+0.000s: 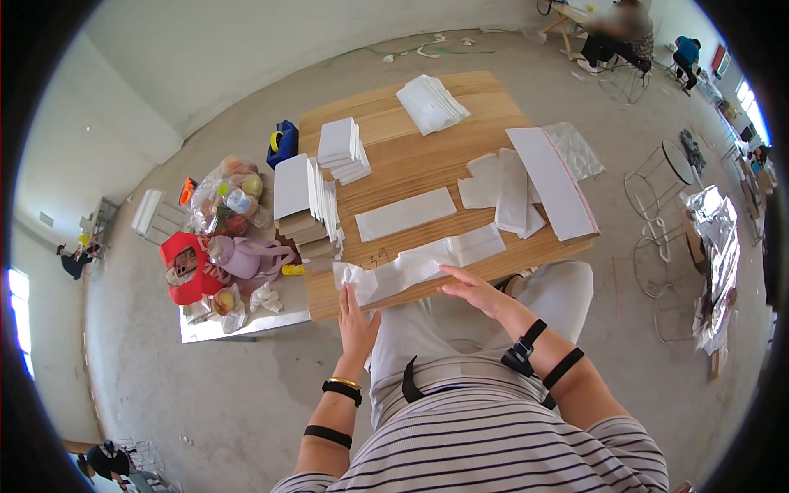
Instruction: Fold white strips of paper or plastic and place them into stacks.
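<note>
Paper strip [450, 253], creased, lies at the wooden tabletop's [403, 164] six o'clock edge, left hand [358, 327] outstretched at its eight o'clock end, right hand [481, 293] loosely spread at five o'clock; uneven pressure could skew its creases or drag it off

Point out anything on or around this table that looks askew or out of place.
The long white strip along the near edge of the table looks wrinkled, unlike the flat strip behind it. At the right, loose strips overlap at odd angles. Pale scraps and green strands litter the floor near the far wall.
</note>
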The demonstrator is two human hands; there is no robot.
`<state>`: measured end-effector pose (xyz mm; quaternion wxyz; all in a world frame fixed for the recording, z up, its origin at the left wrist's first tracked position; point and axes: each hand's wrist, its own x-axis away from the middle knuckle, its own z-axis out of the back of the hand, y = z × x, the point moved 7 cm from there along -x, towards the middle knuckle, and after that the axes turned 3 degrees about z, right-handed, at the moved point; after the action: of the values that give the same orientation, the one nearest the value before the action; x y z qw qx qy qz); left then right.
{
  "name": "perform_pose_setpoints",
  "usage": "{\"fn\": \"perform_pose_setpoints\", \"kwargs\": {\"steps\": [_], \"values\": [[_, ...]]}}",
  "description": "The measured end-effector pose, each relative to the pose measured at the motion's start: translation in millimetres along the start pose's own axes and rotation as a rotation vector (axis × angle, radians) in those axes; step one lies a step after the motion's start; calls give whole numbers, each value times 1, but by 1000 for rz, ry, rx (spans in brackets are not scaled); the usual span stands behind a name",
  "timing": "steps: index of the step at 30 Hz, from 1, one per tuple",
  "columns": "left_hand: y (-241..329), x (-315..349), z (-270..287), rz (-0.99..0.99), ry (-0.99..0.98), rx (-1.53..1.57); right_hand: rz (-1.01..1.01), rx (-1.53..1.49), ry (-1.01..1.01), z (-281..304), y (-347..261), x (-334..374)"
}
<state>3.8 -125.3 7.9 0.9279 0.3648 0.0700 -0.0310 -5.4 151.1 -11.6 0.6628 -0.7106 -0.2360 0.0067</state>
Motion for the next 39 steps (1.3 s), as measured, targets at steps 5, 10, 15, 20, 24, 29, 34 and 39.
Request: {"fn": "perform_pose_setpoints", "kwargs": {"steps": [5,10,15,20,24,29,34,39], "values": [[-12,15,-19,-114,-281,-347,-38,-77,36,5,2,1],[-11,14,-23,-148,-327,-459,-82,-72,53,9,2,1],[-10,-3,-25,-159,-357,-479,-63,-123,73,12,1,3],[-8,-16,-25,-166,-384,-502,-94,-186,82,15,7,2],[-9,-18,-24,-173,-377,-504,-103,-189,75,15,8,0],[-6,-15,-19,-215,-325,-484,-145,-179,54,14,10,-1],[-5,-14,-14,-251,-282,-494,-128,-163,55,15,3,-2],[12,-21,15,-119,-95,-404,-14,-53,283,68,-18,1]]}}
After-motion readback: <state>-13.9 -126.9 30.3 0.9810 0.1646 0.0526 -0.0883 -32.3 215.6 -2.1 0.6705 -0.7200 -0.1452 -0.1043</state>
